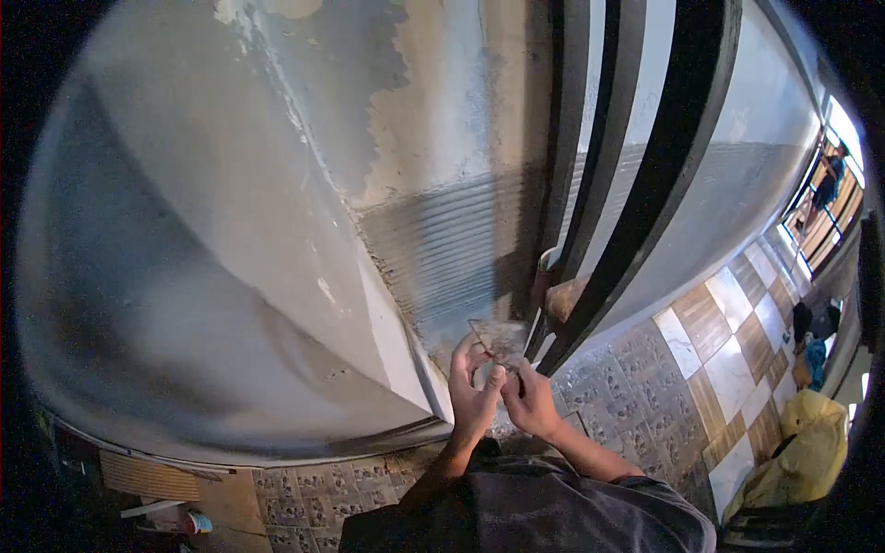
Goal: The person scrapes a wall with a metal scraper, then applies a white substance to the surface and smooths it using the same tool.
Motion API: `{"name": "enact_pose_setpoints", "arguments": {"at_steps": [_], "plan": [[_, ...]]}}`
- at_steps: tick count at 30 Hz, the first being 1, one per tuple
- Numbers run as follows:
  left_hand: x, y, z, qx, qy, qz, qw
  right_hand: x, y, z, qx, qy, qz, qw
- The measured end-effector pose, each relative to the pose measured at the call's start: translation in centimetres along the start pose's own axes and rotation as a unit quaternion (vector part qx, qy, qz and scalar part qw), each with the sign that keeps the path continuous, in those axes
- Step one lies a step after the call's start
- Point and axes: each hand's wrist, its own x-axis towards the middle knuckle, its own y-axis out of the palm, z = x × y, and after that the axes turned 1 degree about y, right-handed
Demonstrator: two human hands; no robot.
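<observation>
nearest is the person's dark shirt (pixel 572 507), with both bare hands reaching out just past it. the left hand (pixel 472 398) and the right hand (pixel 532 404) are close together, fingers bent, both on a thin flat piece (pixel 502 341) held up in front of the foot of the wall (pixel 433 120). its edges look blurred, so i can't tell how firm each grip is. the hold seems to be mostly at the fingertips, so uneven pressure or a loosened pinch could let it tilt, slip and break on the patterned floor (pixel 631 392). a rough edge could nick bare fingers. the dark bars (pixel 687 120) stand just beside the right hand, and a careless swing that way could chip a corner. past the hands, the wall has a ridged band (pixel 461 240), which a bump might scrape if it's soft. farther off are checkered tiles (pixel 728 300), a crumpled yellow sheet (pixel 811 442) and, well apart, another person (pixel 830 180).
</observation>
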Motion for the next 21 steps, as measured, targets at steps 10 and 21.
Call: {"name": "enact_pose_setpoints", "arguments": {"at_steps": [10,21], "plan": [[3.2,1.9,-5.0,-0.154,-0.053,0.019,0.987,5.3,-4.1,6.3,0.331,0.053,0.086,0.938],[3.0,0.4,-1.6,-0.240,-0.118,0.032,0.963,3.9,-3.8,7.0,0.140,-0.071,0.030,0.987]]}}
